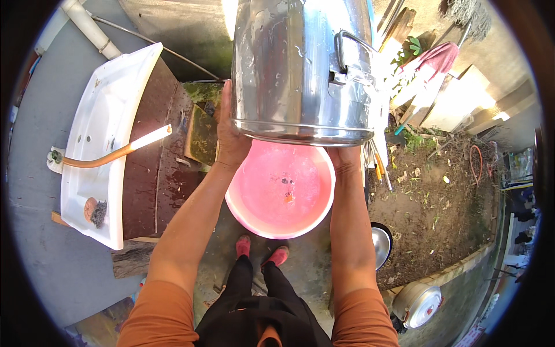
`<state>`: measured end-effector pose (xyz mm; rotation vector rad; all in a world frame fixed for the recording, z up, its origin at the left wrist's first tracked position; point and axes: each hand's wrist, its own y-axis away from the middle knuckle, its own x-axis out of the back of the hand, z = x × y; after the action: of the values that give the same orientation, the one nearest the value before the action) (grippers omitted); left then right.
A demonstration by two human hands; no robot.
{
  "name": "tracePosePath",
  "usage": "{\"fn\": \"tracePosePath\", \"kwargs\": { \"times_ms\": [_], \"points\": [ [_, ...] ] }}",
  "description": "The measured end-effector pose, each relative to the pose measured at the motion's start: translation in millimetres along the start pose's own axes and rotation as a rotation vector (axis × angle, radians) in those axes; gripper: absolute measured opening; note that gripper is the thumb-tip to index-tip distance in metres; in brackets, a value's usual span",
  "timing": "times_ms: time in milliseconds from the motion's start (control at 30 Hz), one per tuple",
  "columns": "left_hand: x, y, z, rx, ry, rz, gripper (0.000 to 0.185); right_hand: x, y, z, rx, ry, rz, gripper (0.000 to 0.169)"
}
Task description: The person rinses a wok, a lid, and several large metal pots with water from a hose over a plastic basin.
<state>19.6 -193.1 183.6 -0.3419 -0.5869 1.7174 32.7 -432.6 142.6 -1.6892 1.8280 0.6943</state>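
Observation:
A large wet stainless steel pot [299, 86] with a wire side handle is held up in front of me, over the near part of the view. My left hand [232, 134] grips its left side near the bottom rim, the thumb or a finger lying up along the wall. My right hand [347, 157] is at the lower right of the pot, its fingers hidden behind the metal. Below and partly behind the pot is a pink plastic basin [279, 195] with small dark bits and an orange bit in it.
At the left stands a white sink [97, 130] with a hose [108, 157] across it and a scouring pad [99, 214] inside. Boards and a red cloth [438, 60] lean at the upper right beside a soil bed [425, 217]. A lidded metal pot [420, 306] stands lower right.

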Motion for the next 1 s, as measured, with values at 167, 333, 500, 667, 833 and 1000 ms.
{"fn": "tracePosePath", "kwargs": {
  "times_ms": [167, 333, 500, 667, 833, 1000],
  "points": [
    [-2, 7, 20, 0.165, 0.08, -0.084, 0.074, -33, 40, -27, 0.064, 0.33, 0.126, 0.032],
    [-14, 10, 39, 0.458, -0.116, -0.205, 0.073, -3, 88, -31, 0.002, 0.612, 0.365, 0.033],
    [-34, 30, 41, 0.441, -0.268, -0.514, 0.064, 4, 166, -42, -0.064, 0.446, 0.614, 0.036],
    [-67, 67, 84, 0.414, -0.349, -0.88, 0.061, 45, 268, -40, 0.04, 0.3, 0.86, 0.029],
    [-87, 124, 115, 0.253, -0.058, -1.034, 0.054, 26, 353, -64, -0.052, 0.039, 1.064, 0.017],
    [-102, 180, 180, 0.305, 0.094, -1.282, 0.046, 59, 451, -70, -0.065, -0.16, 1.12, 0.018]
  ]
}}
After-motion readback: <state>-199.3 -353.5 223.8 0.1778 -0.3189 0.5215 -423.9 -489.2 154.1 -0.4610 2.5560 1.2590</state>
